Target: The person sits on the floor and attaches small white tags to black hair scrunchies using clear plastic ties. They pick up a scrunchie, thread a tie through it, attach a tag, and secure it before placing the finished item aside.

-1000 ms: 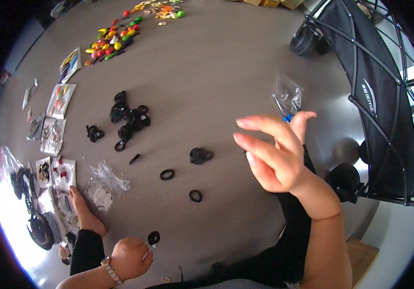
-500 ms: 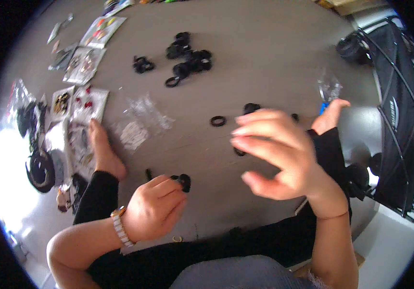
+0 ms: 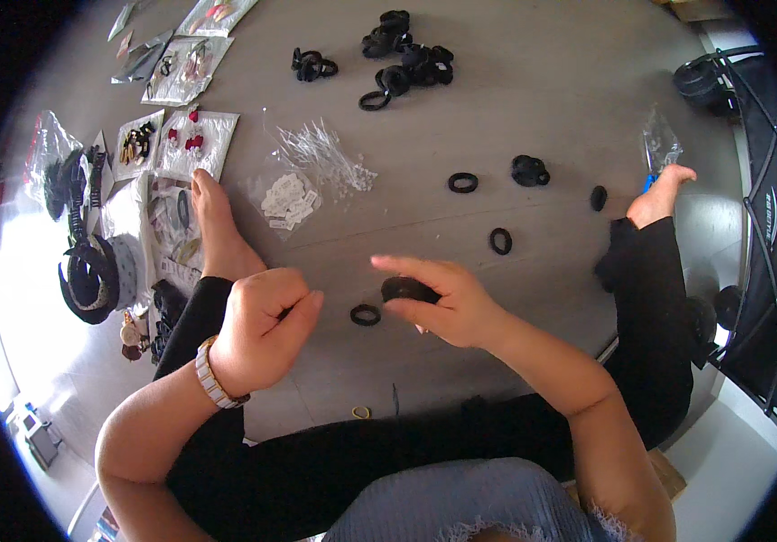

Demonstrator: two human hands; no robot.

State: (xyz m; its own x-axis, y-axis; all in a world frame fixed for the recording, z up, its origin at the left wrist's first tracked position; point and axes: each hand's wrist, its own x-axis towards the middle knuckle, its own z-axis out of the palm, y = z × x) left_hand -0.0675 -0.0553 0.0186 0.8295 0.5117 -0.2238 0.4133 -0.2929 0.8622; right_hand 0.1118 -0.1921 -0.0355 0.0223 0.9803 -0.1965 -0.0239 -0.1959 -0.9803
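Observation:
My right hand [image 3: 438, 303], thumb below and fingers above, is closed around a bundle of black hair ties [image 3: 409, 289]. To its left my left hand [image 3: 266, 325] makes a fist, thumb on top; whatever may be inside is hidden. A single black hair tie [image 3: 365, 314] lies on the floor between the hands. Farther right on the floor are another black hair tie [image 3: 462, 182], a lower one [image 3: 500, 240] and a rolled black bundle [image 3: 530, 170].
A pile of black hair ties [image 3: 415, 68] lies at the far middle. White tags [image 3: 290, 200] and clear plastic fasteners [image 3: 325, 158] sit left of centre. Packaged hair accessories [image 3: 197, 144] line the left. A black folding frame [image 3: 767, 217] stands at the right. A yellow band [image 3: 361, 412] lies near my lap.
My right hand has come left and closed on the black bundle; earlier its fingers were spread. The black piece at my left fingertips no longer shows there. The view has shifted.

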